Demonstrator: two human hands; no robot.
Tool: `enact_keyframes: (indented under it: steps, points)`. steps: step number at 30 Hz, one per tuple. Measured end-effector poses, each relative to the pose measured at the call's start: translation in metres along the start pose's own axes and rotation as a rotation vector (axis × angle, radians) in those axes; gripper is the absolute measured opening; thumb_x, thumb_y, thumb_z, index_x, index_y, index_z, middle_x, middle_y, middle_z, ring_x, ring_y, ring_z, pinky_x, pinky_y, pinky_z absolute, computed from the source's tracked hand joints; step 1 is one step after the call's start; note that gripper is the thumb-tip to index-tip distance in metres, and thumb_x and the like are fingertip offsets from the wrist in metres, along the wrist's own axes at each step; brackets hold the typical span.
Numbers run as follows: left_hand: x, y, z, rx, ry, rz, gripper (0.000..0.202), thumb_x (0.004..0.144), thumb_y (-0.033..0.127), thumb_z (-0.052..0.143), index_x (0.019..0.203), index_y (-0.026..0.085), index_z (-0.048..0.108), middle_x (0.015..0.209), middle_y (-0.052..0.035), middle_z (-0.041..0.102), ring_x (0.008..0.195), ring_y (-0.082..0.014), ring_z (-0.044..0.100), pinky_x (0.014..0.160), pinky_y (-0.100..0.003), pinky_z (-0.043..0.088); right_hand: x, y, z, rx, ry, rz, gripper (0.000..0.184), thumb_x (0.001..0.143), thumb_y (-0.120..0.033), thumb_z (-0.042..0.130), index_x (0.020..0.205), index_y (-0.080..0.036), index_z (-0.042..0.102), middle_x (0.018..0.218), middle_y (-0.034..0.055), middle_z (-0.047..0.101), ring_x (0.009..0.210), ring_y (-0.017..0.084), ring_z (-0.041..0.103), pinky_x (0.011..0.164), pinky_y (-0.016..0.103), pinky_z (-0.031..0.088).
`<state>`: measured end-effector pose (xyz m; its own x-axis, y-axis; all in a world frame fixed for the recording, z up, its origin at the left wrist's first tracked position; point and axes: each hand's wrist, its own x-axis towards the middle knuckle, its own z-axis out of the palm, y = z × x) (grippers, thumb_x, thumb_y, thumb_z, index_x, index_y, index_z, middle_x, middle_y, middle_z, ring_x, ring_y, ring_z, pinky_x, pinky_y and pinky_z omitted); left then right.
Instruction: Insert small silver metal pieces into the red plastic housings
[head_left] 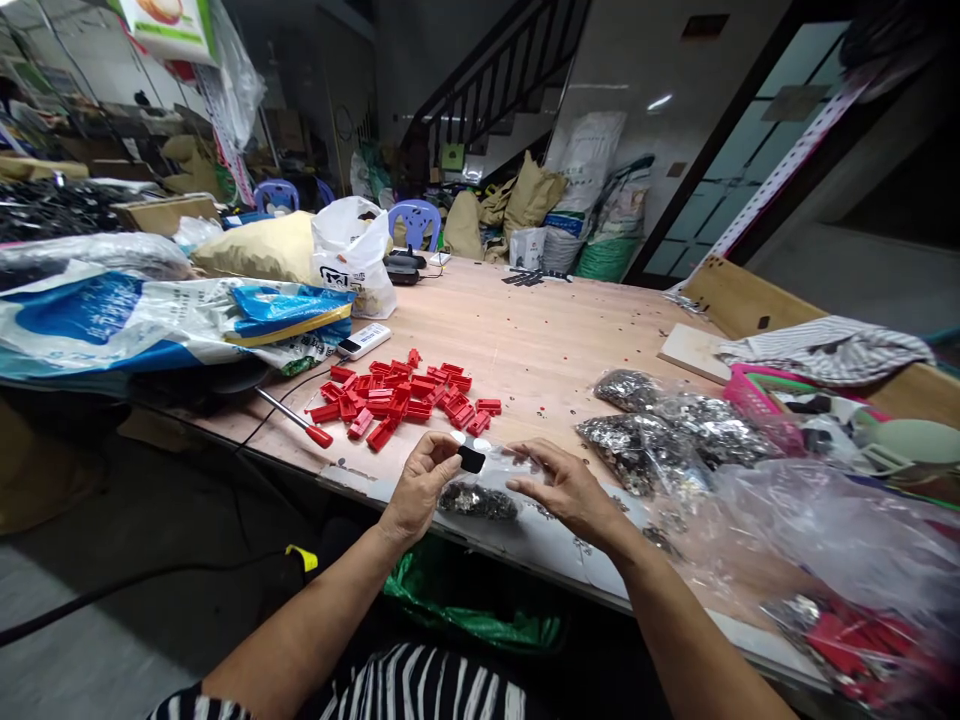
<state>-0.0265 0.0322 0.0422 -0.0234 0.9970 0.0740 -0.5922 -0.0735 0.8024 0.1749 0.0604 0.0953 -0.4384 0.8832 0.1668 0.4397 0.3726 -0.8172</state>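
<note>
Close to the table's front edge, a clear plastic bag [480,502] has dark, shiny small metal parts gathered in its lower part. My left hand [421,484] pinches its upper left side between thumb and fingers. A small black rectangular piece [471,458] shows at that thumb tip; whether it is held or lies on the bag is unclear. My right hand [566,490] has its curved fingers around the loose plastic on the right side, thumb below the index finger. Just beyond my left hand lies a loose pile of red plastic parts [397,396].
Filled bags of metal pieces [637,440] lie to the right, near a pink basket [757,400]. A red-handled tool [319,436], a white device [365,340] and large sacks [150,315] are on the left. A green-lined bin [480,620] stands under the table edge.
</note>
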Motion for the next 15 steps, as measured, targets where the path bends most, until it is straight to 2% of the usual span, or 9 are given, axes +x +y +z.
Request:
enact_keyframes:
  steps: [2, 4, 7, 10, 13, 15]
  points:
    - [0.004, 0.001, -0.004, 0.0, -0.057, -0.001, 0.025, 0.07, 0.022, 0.072, 0.092, 0.02, 0.06, 0.089, -0.0004, 0.063, 0.089, -0.0134, 0.059, 0.085, -0.025, 0.043, 0.0, 0.0, 0.008, 0.035, -0.009, -0.001, 0.021, 0.078, -0.042, 0.065, 0.084, -0.021, 0.068, 0.084, 0.0051, 0.065, 0.08, 0.02, 0.057, 0.071, 0.03, 0.044]
    - [0.008, 0.003, -0.01, 0.003, -0.162, -0.038, 0.036, 0.067, 0.023, 0.075, 0.101, 0.02, 0.061, 0.1, -0.0041, 0.065, 0.1, -0.0177, 0.058, 0.091, -0.028, 0.041, 0.001, -0.004, 0.013, 0.118, -0.026, 0.015, 0.024, 0.081, -0.043, 0.062, 0.08, -0.02, 0.066, 0.077, 0.0037, 0.062, 0.071, 0.017, 0.055, 0.064, 0.028, 0.042]
    - [0.014, 0.005, -0.017, 0.007, -0.375, -0.191, 0.055, 0.06, 0.024, 0.079, 0.111, 0.018, 0.06, 0.112, -0.0096, 0.064, 0.113, -0.0254, 0.055, 0.098, -0.035, 0.037, 0.005, -0.016, 0.014, 0.254, -0.077, 0.065, 0.029, 0.08, -0.047, 0.062, 0.082, -0.019, 0.065, 0.067, 0.0, 0.056, 0.056, 0.011, 0.045, 0.051, 0.024, 0.035]
    - [0.016, -0.001, -0.02, 0.004, -0.534, -0.364, 0.062, 0.057, 0.026, 0.08, 0.115, 0.016, 0.06, 0.111, -0.0131, 0.066, 0.115, -0.0308, 0.054, 0.099, -0.04, 0.036, 0.01, -0.028, 0.011, 0.371, -0.091, 0.115, 0.033, 0.076, -0.051, 0.064, 0.081, -0.018, 0.062, 0.058, -0.0039, 0.046, 0.048, 0.007, 0.034, 0.045, 0.022, 0.027]
    - [0.013, -0.01, -0.017, 0.021, -0.606, -0.486, 0.066, 0.057, 0.027, 0.078, 0.119, 0.015, 0.059, 0.109, -0.0151, 0.067, 0.115, -0.0329, 0.055, 0.099, -0.043, 0.035, 0.014, -0.029, 0.008, 0.418, -0.049, 0.154, 0.034, 0.073, -0.051, 0.067, 0.077, -0.019, 0.06, 0.056, -0.0052, 0.042, 0.047, 0.007, 0.033, 0.044, 0.022, 0.027]
    - [0.006, -0.015, -0.012, -0.015, -0.602, -0.535, 0.061, 0.061, 0.031, 0.075, 0.118, 0.014, 0.06, 0.113, -0.0164, 0.066, 0.114, -0.0328, 0.055, 0.1, -0.044, 0.034, 0.016, -0.023, 0.009, 0.426, -0.015, 0.182, 0.033, 0.072, -0.051, 0.068, 0.077, -0.019, 0.059, 0.056, -0.0054, 0.042, 0.047, 0.007, 0.034, 0.044, 0.021, 0.026]
